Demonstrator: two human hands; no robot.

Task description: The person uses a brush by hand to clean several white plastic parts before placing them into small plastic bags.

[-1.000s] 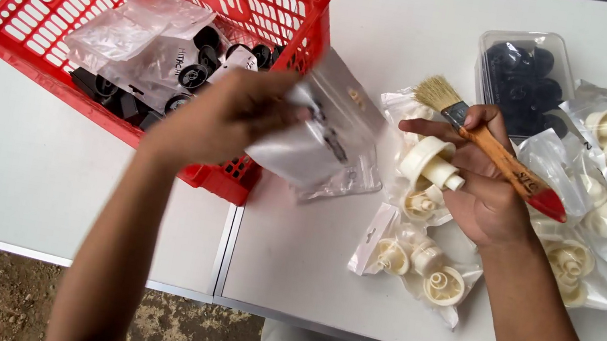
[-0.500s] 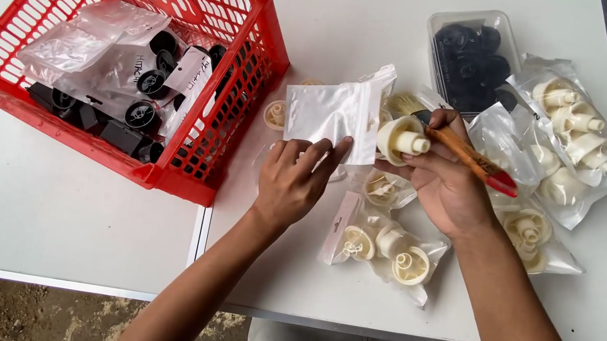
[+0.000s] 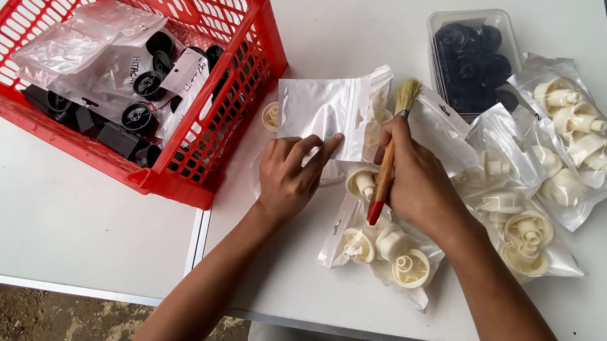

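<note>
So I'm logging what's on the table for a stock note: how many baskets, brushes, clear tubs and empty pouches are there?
Red basket: 1
Paintbrush, held in the right hand: 1
Clear tub of black parts: 1
Empty zip pouch, under the left hand: 1
Total: 4

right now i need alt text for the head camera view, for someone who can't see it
A person's left hand presses a white zip bag flat on a white table, while the right hand holds a paintbrush, bristles pointing away. A red basket of bagged black parts sits left; bags of cream plastic parts lie right.
</note>
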